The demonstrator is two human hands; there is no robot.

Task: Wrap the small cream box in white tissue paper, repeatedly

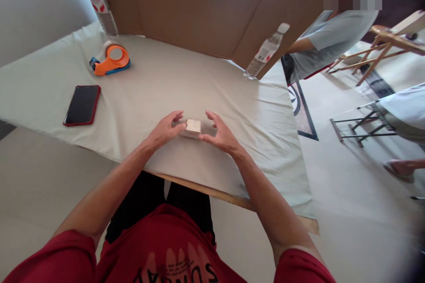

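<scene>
A small pale box-shaped block (193,127) rests on the cloth-covered table (159,84), near its front edge. It has a light top with faint markings that are too small to read. My left hand (169,129) is at the block's left side, fingers curved and apart, its thumb tip at or very near the block's edge. On the other side, my right hand (221,132) is open, with the thumb close to the lower right corner and the fingers raised. Neither hand is closed around the block.
A phone in a red case (82,105) and an orange tape dispenser (114,59) lie to the left. Water bottles stand at the back left (101,6) and back right (267,53), before a cardboard panel (199,4). A seated person (332,40) is beyond the panel.
</scene>
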